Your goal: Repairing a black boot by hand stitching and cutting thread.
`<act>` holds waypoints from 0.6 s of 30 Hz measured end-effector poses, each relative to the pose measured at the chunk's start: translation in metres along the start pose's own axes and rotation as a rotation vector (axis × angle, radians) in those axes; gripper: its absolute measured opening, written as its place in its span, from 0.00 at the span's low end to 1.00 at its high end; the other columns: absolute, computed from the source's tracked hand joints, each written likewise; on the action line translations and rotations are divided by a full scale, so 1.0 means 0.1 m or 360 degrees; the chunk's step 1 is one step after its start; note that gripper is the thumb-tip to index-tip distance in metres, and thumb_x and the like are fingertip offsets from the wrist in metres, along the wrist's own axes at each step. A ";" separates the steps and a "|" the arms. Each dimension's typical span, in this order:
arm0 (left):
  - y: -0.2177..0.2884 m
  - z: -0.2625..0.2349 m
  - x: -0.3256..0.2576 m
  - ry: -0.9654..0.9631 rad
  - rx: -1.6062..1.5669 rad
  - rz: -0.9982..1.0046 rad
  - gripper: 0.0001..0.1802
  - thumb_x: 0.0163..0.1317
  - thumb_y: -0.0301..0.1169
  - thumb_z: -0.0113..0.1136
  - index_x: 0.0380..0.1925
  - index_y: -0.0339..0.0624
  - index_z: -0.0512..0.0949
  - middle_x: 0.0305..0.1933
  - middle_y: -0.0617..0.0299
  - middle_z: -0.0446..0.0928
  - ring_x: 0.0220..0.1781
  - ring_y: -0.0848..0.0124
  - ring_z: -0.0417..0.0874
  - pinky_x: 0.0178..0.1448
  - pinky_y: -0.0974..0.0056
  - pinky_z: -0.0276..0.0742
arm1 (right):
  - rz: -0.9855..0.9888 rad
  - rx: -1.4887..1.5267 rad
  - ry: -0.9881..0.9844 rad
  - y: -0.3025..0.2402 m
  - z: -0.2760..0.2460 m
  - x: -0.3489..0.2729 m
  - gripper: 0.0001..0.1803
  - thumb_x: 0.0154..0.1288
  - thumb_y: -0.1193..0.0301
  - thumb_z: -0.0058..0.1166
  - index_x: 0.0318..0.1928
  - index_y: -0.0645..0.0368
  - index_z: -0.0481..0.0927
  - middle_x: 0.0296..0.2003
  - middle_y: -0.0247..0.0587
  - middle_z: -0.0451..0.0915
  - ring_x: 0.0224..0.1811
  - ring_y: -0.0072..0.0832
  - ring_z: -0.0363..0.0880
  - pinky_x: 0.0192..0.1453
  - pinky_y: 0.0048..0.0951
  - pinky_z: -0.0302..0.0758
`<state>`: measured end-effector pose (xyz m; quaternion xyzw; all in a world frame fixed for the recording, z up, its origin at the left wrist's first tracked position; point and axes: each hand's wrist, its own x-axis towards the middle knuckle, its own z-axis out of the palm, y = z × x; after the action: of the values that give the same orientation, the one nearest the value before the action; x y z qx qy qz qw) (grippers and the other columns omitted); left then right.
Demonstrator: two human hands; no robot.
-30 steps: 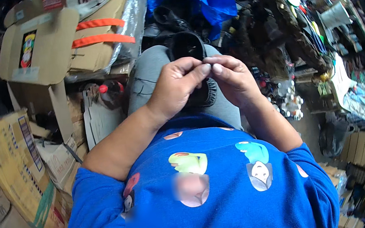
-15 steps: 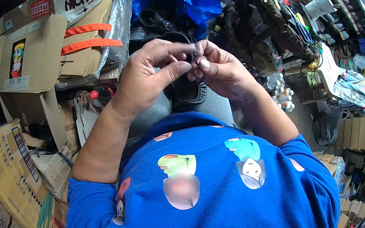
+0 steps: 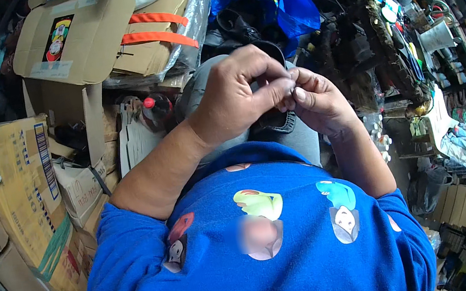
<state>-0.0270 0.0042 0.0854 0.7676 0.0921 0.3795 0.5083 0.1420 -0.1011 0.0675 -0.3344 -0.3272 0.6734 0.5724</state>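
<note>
My left hand [image 3: 243,92] and my right hand [image 3: 323,102] meet fingertip to fingertip above my lap. Thumb and fingers of each are pinched together. Whatever lies between them is too small and too covered to name. Beneath the hands, a black shoe-like piece [image 3: 280,121] with a gathered, stitched edge rests on my grey-trousered legs. Most of it is hidden by the hands.
On the left stand cardboard boxes [image 3: 13,180] and a red-capped bottle [image 3: 157,111]. Ahead lies a blue plastic bag [image 3: 294,11] beside dark shoes [image 3: 238,26]. To the right are a cluttered tool stand [image 3: 394,28], a white spool [image 3: 436,37] and small bottles [image 3: 376,132].
The view has shifted, so the surroundings sit further right and lower in places. Both hands stay pinched together over the lap; the left fingers have curled in closer to the right fingertips.
</note>
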 end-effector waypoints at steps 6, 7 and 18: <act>-0.13 -0.04 -0.01 0.0457 0.0066 -0.0132 0.04 0.54 0.24 0.64 0.25 0.38 0.78 0.27 0.63 0.74 0.27 0.76 0.73 0.32 0.71 0.70 | -0.0026 0.0341 -0.0006 0.04 -0.07 0.02 0.11 0.63 0.70 0.56 0.44 0.62 0.78 0.39 0.37 0.79 0.39 0.25 0.77 0.49 0.29 0.72; -0.12 -0.01 -0.04 0.0372 0.0220 -0.0043 0.04 0.54 0.23 0.64 0.25 0.38 0.77 0.27 0.63 0.74 0.27 0.76 0.74 0.32 0.71 0.70 | -0.0089 0.0319 0.0097 0.01 -0.02 0.05 0.11 0.64 0.71 0.56 0.45 0.62 0.78 0.39 0.36 0.79 0.39 0.25 0.77 0.48 0.29 0.73; -0.18 0.01 -0.05 0.0178 0.0329 -0.0106 0.06 0.58 0.27 0.63 0.27 0.35 0.80 0.28 0.61 0.77 0.29 0.76 0.75 0.34 0.71 0.70 | -0.0766 -0.1929 0.0512 -0.05 0.12 0.12 0.06 0.57 0.76 0.60 0.36 0.62 0.82 0.31 0.39 0.79 0.33 0.24 0.77 0.37 0.23 0.73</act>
<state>-0.0256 0.0093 0.0675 0.7899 0.1845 0.3931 0.4329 0.1335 -0.0890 0.0768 -0.6105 -0.6235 0.1659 0.4593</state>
